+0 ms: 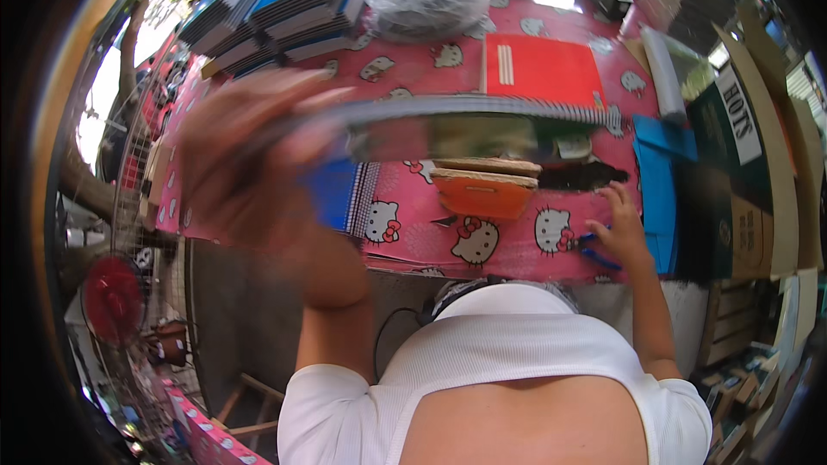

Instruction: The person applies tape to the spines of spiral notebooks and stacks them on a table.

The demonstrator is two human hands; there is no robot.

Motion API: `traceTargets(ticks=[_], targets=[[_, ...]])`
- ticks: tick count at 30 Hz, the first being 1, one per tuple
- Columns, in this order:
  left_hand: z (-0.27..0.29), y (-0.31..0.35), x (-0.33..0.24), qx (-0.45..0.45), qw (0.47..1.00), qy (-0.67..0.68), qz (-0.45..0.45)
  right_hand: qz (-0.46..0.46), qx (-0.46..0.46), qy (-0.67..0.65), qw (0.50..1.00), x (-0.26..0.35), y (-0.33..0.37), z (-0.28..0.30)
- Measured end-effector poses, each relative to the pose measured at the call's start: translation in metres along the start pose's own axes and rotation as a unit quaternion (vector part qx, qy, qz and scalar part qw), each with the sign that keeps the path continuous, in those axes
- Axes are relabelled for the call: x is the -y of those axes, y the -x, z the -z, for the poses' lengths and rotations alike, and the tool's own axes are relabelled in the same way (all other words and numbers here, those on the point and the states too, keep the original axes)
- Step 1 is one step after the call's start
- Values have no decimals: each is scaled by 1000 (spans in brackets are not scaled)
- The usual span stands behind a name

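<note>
A wire grid stands beside the pink-covered table.

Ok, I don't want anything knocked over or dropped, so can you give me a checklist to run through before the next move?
1. Left hand on the spiral-bound book: ok, it holds one end, though blurred.
2. Right hand firmly gripping the blue-handled tool: cannot tell; the fingers are at it.
3. Table in front of the body free of obstacles: not ok, the orange block is there.
4. Red notebook lying flat: ok.
5. Stacked books at far left not toppled: ok.
6. Raised book's coils fully closed: cannot tell.
</note>
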State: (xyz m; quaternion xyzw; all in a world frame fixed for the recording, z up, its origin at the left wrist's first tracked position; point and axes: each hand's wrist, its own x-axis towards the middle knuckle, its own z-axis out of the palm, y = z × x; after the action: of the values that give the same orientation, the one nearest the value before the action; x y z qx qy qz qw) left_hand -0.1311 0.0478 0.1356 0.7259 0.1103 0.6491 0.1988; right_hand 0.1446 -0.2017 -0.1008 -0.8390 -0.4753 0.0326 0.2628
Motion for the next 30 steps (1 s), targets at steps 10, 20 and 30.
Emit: traceTargets(ticks=[10, 20, 30], targets=[[-38, 139, -1, 327, 926, 121, 144, 15, 43, 149, 988, 21, 71, 7], [-61, 147, -7, 254, 957, 96, 106, 68, 5, -240, 968, 141, 32, 68], [-63, 144, -8, 239, 964, 86, 73, -173, 256, -568, 763, 132, 26, 71]])
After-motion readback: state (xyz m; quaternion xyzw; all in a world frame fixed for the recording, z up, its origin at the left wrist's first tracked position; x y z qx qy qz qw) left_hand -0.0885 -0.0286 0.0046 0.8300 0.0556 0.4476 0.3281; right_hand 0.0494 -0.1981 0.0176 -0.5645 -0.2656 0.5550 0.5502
